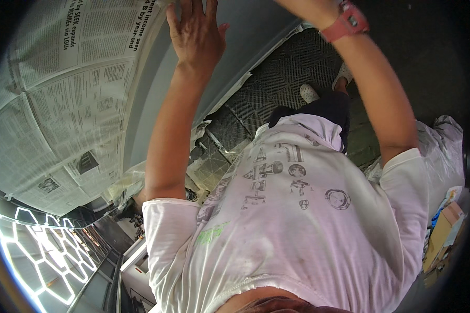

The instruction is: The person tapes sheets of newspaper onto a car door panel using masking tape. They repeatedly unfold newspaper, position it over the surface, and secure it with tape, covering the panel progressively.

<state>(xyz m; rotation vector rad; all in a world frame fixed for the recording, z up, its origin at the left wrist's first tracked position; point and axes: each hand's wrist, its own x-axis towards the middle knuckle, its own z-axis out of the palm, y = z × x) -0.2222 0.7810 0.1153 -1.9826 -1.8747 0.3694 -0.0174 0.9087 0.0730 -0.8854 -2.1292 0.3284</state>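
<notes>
My left hand (pixel 196 39) is at the top, its fingers stretched out and apart, over a smooth grey curved panel (pixel 164 83) close to the newspaper's edge. It looks laid against the panel, though the contact is hard to judge. Nothing shows in its grasp. Sheets of newspaper (pixel 62 120), joined along seams, cover the surface left of the panel. My right hand (pixel 310 10) reaches past the top edge, so only its wrist end shows; the fingers are out of the picture. A red watch (pixel 345 22) sits on that wrist.
Pale masking paper (pixel 230 94) runs along the panel's lower edge, above a dark patterned floor mat (pixel 284 65). To the right are a plastic-wrapped bundle (pixel 444 146) and a cardboard box (pixel 444 237). Hexagonal lights (pixel 44 250) glow at lower left.
</notes>
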